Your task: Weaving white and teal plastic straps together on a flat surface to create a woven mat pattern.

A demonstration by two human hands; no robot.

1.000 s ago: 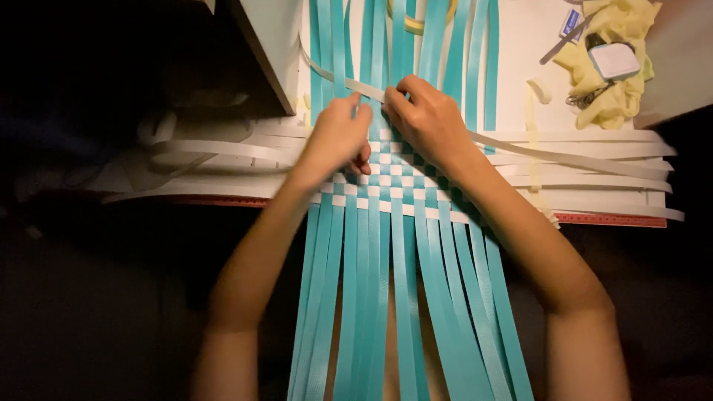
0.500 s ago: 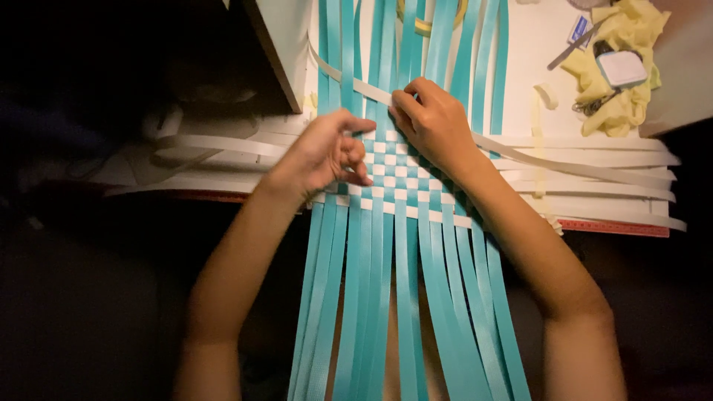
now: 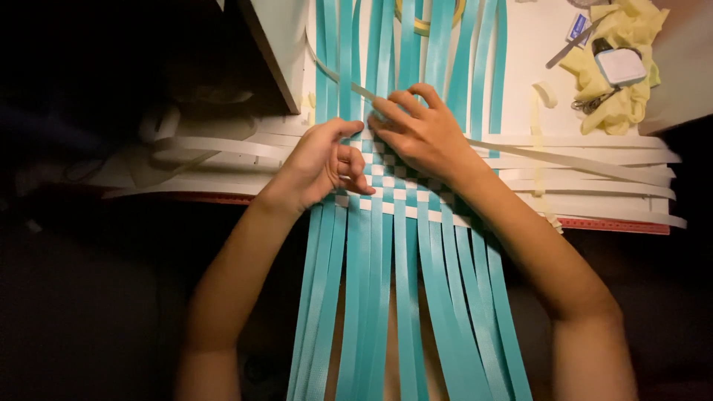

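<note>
Several rows of checkered weave (image 3: 394, 182) sit finished under your hands at the table's near edge; I judge long teal strips (image 3: 386, 297) remain unwoven. Your left hand (image 3: 319, 163), fingers curled together, rests on the weave's left side. Your right hand (image 3: 420, 134), fingers spread, presses a cream strip (image 3: 564, 160) across the teal. No containers show; far right, only yellow gloves (image 3: 624, 67).

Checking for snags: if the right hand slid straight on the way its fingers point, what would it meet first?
Probably the left hand: the right hand points leftward across the teal strips, fingertips nearly touching it.
</note>
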